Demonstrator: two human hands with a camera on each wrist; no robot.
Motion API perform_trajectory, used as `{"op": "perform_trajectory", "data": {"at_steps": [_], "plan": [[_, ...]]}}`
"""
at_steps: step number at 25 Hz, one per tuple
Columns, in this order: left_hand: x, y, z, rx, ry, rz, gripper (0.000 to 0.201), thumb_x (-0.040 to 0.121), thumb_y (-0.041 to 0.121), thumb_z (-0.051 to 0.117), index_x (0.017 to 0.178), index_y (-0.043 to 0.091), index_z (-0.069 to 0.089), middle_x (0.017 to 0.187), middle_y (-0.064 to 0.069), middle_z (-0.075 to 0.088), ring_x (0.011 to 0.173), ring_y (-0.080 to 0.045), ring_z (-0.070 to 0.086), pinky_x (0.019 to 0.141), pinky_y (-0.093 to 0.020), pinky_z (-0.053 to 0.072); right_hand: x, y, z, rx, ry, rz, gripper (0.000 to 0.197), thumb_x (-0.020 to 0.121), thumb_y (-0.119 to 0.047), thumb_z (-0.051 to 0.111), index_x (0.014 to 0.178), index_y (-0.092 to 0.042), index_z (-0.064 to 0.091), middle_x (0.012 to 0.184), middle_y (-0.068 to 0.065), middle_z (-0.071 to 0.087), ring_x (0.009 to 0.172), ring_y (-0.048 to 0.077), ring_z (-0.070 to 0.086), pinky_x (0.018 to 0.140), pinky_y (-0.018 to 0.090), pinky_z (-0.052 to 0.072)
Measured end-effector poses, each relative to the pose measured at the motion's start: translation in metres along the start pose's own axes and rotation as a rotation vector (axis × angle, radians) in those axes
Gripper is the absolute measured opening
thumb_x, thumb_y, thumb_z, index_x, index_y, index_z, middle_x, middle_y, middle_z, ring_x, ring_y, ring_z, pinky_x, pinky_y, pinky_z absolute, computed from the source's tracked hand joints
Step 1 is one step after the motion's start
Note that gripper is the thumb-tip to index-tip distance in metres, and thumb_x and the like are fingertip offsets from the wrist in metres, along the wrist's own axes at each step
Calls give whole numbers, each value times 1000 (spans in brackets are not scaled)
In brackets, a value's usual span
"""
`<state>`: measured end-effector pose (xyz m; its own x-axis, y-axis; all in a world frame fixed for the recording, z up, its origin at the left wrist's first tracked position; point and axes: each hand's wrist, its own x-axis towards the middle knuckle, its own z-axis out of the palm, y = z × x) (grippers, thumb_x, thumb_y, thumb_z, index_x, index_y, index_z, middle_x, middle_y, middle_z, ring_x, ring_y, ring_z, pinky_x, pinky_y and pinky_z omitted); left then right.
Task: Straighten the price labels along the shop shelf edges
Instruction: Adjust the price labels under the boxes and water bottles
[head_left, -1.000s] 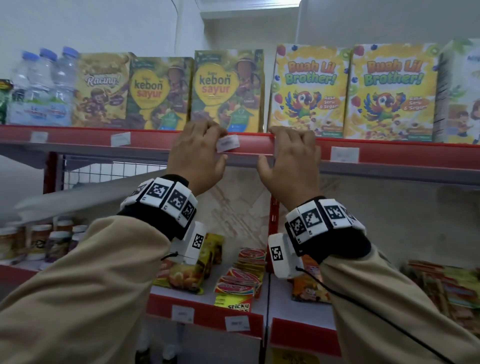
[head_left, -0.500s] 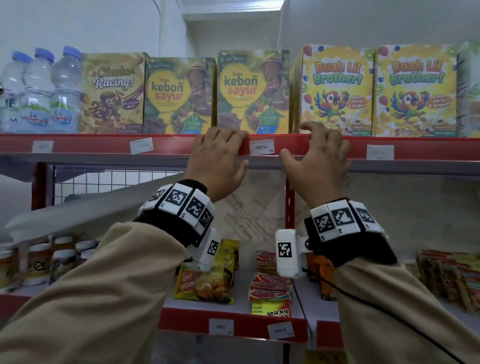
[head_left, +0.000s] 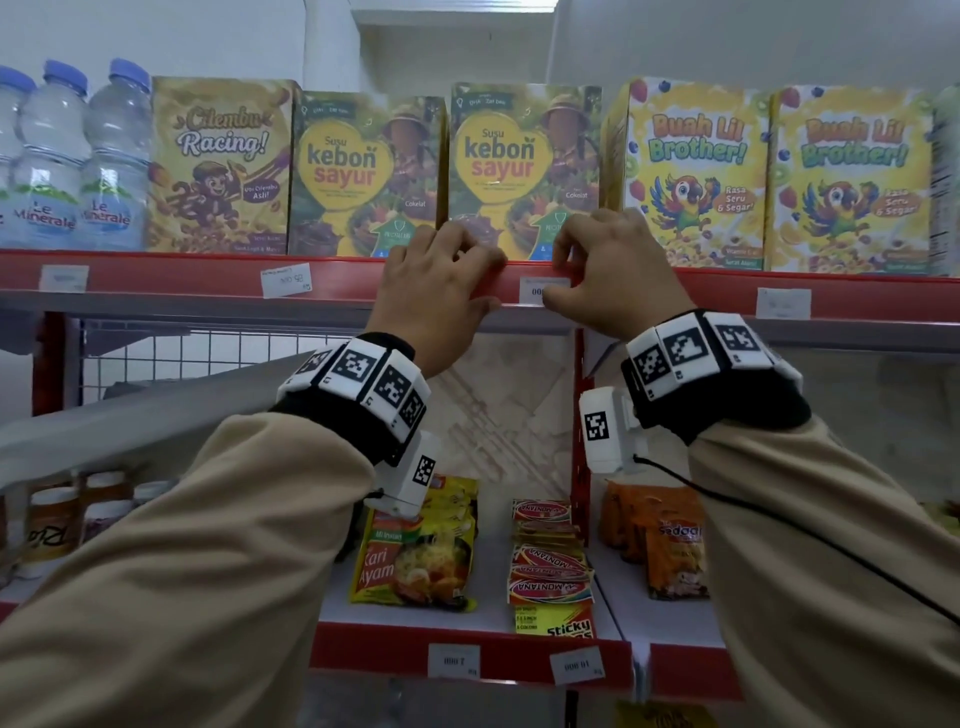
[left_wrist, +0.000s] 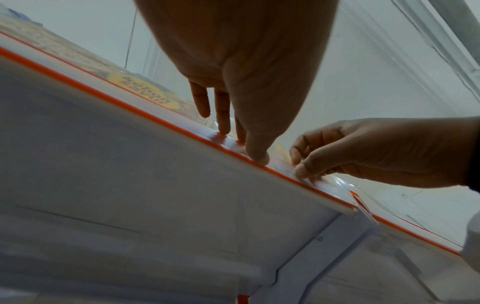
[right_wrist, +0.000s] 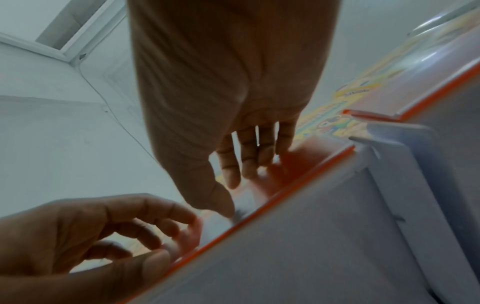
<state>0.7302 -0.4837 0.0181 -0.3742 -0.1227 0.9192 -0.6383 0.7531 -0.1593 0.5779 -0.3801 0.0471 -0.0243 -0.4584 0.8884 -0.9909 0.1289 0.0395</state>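
I have both hands up on the red shelf edge (head_left: 208, 283), one either side of the price label (head_left: 544, 289) I am working on. My left hand (head_left: 441, 296) lies just left of the label, fingers bent over the top of the edge and the thumb below, bracing rather than clamping anything. My right hand (head_left: 618, 270) has its fingers hooked over the top and the thumb pressed on the label's right part, I judge to seat it level in the strip. It looks square now. Further to the left of my left grip, another label (head_left: 286, 279) sits tilted, probably next.
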Motion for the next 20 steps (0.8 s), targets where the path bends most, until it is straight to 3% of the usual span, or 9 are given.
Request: {"op": "perform_trajectory", "data": {"at_steps": [4,8,14,20], "plan": [[4,-2,1,8,3,39,29,87,36,63,112,21,60,113,-3,53,109,-26,43,91,-38,32,3,-3,-4,-27,-75,-77,36,74,-19,68,106,-11,52,112,9,53,108,27,44,81,28,32],[4,-2,1,-60,7,90,47,85,29,66,129,18,52,125,-6,49,115,-28,42,96,-41,35,7,-8,-5,-37,-127,-63,30,76,-19,67,103,-15,55,113,9,50,111,26,43,82,26,32],[4,-3,-3,-61,-6,77,38,84,31,66,119,20,55,120,-3,50,113,-25,43,93,-40,35,-2,-15,3,-55,-72,-99,31,78,-13,62,108,-14,55,111,8,51,107,27,44,81,27,32],[11,3,-11,-28,-101,37,39,85,35,66,118,20,51,120,-4,47,115,-24,42,93,-42,36,-6,-22,9,-170,-82,-64,31,79,-20,60,108,-15,50,115,11,45,111,29,39,92,41,40]]}}
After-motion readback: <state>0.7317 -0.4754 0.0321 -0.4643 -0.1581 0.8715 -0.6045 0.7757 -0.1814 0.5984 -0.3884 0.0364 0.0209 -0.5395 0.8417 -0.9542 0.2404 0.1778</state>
